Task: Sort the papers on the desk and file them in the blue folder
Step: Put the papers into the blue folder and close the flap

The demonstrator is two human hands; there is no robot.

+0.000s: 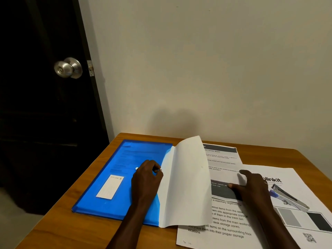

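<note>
A translucent blue folder [115, 178] lies flat on the left of the wooden desk [59, 225], with a white label on its front and a sheet showing through. My left hand [146, 175] rests on the folder and pinches the edge of a white sheet [185, 182] that curls up from the folder's right side. Beside it my right hand [251, 186] lies with spread fingers on a printed page [224, 168] with dark bands. More printed papers [224, 223] lie underneath and to the right.
A metal stapler [289, 196] with a blue part sits on a printed sheet [296, 218] at the right. The desk stands against a cream wall. A dark door with a round metal knob [68, 68] is at the left.
</note>
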